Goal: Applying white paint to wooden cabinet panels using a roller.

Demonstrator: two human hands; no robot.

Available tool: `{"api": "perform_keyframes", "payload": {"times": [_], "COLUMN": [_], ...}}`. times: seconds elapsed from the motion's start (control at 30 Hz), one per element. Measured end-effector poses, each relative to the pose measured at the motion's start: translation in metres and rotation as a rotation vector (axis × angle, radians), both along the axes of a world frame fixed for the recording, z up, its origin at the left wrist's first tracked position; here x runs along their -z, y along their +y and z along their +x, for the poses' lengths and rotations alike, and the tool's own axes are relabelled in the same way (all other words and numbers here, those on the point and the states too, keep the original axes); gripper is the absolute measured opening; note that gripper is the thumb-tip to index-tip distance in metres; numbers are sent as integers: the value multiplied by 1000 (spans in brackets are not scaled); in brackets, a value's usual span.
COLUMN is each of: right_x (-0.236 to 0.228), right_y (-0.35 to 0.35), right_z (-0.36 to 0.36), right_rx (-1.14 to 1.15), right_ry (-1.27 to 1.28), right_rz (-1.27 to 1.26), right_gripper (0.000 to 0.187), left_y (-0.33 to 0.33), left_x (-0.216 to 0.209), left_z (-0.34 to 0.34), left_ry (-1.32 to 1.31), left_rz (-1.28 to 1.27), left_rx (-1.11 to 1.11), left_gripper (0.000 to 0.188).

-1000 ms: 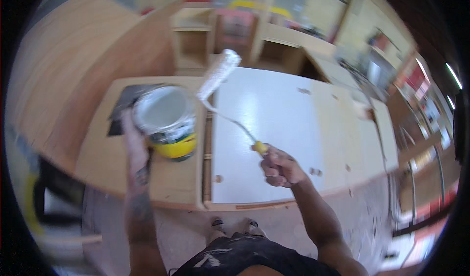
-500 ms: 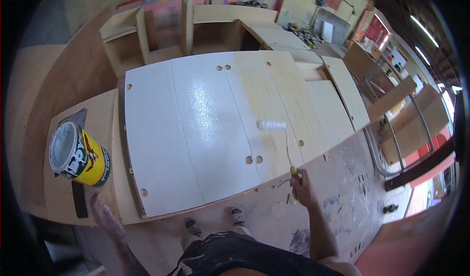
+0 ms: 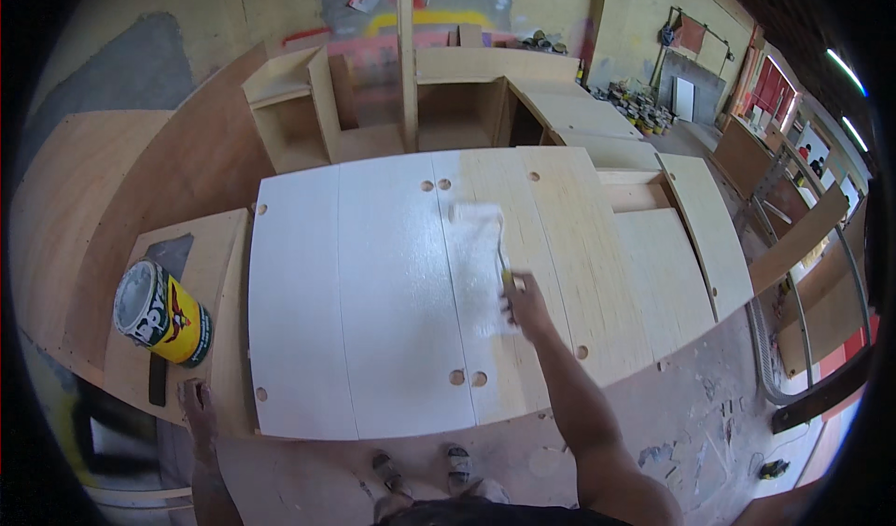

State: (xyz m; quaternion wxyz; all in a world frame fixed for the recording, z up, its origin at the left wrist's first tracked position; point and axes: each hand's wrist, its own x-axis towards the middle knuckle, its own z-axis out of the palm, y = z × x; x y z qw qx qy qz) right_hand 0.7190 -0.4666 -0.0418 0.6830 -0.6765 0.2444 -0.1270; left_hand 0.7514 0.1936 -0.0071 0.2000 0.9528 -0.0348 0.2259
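My right hand (image 3: 528,306) is closed around the yellow handle of a paint roller (image 3: 478,212). The roller's white sleeve lies on a pale wooden panel (image 3: 509,181), within a wet white patch that spreads over the bare wood. To the left, panels (image 3: 308,293) are coated white and shine in places. My left hand (image 3: 197,412) holds nothing, its fingers curved and apart, close to the edge of the side board (image 3: 229,339). Just beyond it stands an open yellow and green paint can (image 3: 173,316), smeared white inside, with a dark flat strip (image 3: 158,381) below it.
Round holes pierce the panels near their ends. Behind are unfinished wooden cabinets (image 3: 457,120) and an upright post (image 3: 408,59). Bare wood panels (image 3: 667,255) and a metal-framed rack (image 3: 793,311) are on the right. Debris and stains mark the floor (image 3: 691,414).
My right hand has pushed the roller away from me, leaving fresh white on the bare wood. My left hand has moved slightly lower, its fingers more curled. The view has tilted up.
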Motion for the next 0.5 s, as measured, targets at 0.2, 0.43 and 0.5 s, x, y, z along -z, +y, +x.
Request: {"api": "perform_keyframes", "payload": {"times": [0.2,0.43,0.5], "right_x": [-48,-10,10], "right_y": [-57,0,25], "right_z": [156,13,-87], "right_rx": [24,-14,8], "right_ry": [-6,114,143], "right_rz": [-150,-328,-228], "right_gripper": [35,39,37], "left_y": [-10,-7,-13], "left_x": [11,-4,-5], "left_z": [3,-2,2], "left_ry": [-81,-41,-61], "left_rz": [-31,-118,-131], "left_rx": [32,17,52], "left_gripper": [9,10,12]}}
